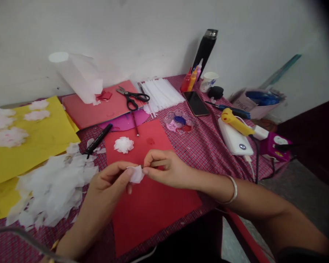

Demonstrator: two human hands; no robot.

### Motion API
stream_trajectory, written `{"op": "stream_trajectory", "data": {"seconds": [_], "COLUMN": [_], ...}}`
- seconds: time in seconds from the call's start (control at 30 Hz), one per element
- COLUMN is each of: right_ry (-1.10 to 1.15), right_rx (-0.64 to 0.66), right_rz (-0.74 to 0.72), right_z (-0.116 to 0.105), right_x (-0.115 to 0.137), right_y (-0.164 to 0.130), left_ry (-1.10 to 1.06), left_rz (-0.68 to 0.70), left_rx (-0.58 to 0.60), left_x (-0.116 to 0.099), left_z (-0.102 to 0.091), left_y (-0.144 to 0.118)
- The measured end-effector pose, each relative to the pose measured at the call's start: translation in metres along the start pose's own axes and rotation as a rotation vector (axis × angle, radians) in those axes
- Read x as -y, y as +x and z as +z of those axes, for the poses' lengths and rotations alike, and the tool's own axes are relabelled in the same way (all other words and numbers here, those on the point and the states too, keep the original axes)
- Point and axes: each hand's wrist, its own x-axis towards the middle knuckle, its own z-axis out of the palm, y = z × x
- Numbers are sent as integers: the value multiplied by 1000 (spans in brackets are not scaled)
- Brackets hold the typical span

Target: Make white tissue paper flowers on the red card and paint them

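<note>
My left hand (112, 182) pinches a small piece of white tissue paper (137, 174) between thumb and fingers. Close beside it, my right hand (170, 170) is closed around a thin tan stick (159, 163), whose tip meets the paper. Both hands hover over a red sheet of paper (153, 212). A fluffy white paper flower (123, 145) rests on that sheet, just beyond my hands. To the left lies a loose heap of cut white tissue pieces (53, 186).
Yellow sheets (49, 128) at left carry pinkish-white paper flowers (10, 137). Farther back are scissors (131, 98), a paper roll (76, 76) and white strips (161, 95). On the right: a paint palette (179, 122), phone (195, 103), glue gun (237, 122), power bank (234, 138) and cables.
</note>
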Motion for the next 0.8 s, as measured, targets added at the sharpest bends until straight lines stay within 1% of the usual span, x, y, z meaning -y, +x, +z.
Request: {"op": "stream_trajectory", "data": {"seconds": [0.07,0.13,0.17,0.23,0.3,0.37,0.5,0.57,0.63,0.7,0.8], "right_ry": [-47,-106,-125,-137,-117,-78,28,21,-30,-59,-33], "right_rx": [-10,6,16,19,-5,-15,34,41,36,21,15], "right_rz": [-19,-24,-22,-5,26,59,97,92,78,77,114], "right_z": [-3,-8,-11,-14,-15,-12,-3,0,0,-1,-3], "right_x": [3,5,6,6,5,3,0,-1,-1,-1,0], "right_y": [0,-1,-1,-1,-1,0,3,5,6,6,5], "left_ry": [-56,-154,-192,-221,-217,-221,-216,-182,-143,-128,-173], "left_rz": [30,14,-4,-52,-78,-79,-78,-75,-49,-11,-1], "left_rx": [-96,-180,-198,-175,-133,-101,-40,-20,-31,-70,-107], "left_x": [0,1,2,4,3,2,3,5,8,8,7], "left_z": [-4,-9,-12,-14,-12,-6,5,7,5,2,-1], "left_y": [4,11,14,19,20,17,9,7,6,6,7]}}
